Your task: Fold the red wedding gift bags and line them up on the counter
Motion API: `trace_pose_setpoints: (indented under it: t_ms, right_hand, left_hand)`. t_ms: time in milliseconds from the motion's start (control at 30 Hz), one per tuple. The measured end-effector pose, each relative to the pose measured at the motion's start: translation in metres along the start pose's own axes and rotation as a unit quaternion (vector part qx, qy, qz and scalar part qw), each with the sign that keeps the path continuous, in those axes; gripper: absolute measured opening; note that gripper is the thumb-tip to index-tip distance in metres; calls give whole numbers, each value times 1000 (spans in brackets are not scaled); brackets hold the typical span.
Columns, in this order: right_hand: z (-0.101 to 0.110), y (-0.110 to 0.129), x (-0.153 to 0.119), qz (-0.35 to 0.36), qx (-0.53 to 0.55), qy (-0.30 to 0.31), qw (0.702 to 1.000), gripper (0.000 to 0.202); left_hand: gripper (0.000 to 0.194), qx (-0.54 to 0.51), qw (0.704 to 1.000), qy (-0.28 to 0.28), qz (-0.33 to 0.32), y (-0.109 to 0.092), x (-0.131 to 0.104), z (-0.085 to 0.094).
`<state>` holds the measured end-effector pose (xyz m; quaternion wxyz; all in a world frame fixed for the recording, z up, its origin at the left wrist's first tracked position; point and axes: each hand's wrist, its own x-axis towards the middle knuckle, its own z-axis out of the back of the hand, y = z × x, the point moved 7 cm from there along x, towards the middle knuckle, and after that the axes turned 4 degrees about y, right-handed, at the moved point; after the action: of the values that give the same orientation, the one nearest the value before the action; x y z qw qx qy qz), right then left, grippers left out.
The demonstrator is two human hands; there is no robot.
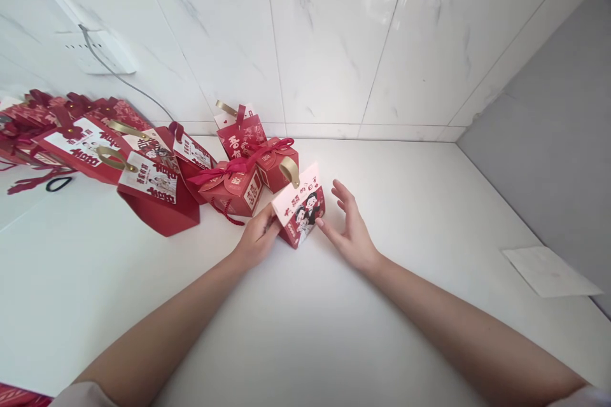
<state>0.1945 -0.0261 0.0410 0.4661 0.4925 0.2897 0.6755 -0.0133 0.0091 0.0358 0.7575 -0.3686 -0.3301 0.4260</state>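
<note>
- The left hand (pixel 260 235) had its fingers closed on the left side of the pink-topped box (pixel 305 213), part of the grip being hidden behind the carton; the box was near the middle of the white counter (pixel 296 331), in front of the bow-tied boxes.
- The right hand (pixel 352 232) was open, fingers spread and raised, with nothing in its palm; its thumb tip was at the box's right side, though whether it touched could not be told.
- The pink-topped box looked closed, its contents hidden; a gold ribbon loop (pixel 289 170) rose from its top, red Chinese characters ran across the pale panel, 日 among them, and a couple was drawn below on red.
- Just behind and to the left were the front bow-tied box (pixel 231 194) and the rear bow-tied box (pixel 279 168), both shut under dark red ribbon; the front one bore a framed 囍 on its side, and a red cord hung by it.
- Behind them leaned a taller red box (pixel 242 137), with 吾 in pale print.
- Farther left a red box with a white label (pixel 155 194) showed a large 囍 in red; similar gift boxes (pixel 86 146) crowded beyond it, their insides out of sight.
- A black loop (pixel 58 184) lay near them; a pale sheet (pixel 551 270) lay at the far right.
</note>
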Motion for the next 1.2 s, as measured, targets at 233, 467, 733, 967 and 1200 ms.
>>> trace_pose_setpoints:
  t_ms: [233,467,733,967,1200]
  right_hand:
    - [-7,-2,2,-33,59,40,997,57]
    - [0,10,-1,25,3,-4,1000,20]
    - [-1,10,1,33,8,9,999,15]
    - [0,12,-1,52,-2,-7,999,17]
    - [-1,14,-2,46,11,11,999,19]
  left_hand:
    - [41,-92,993,-69,-25,11,-1,9]
    - [49,-52,976,-172,-123,-14,-6,21]
    - [52,32,976,-146,-159,-13,6,23]
    - [33,12,975,-152,-162,-20,7,25]
    - [63,-29,985,-32,-166,-45,18,34]
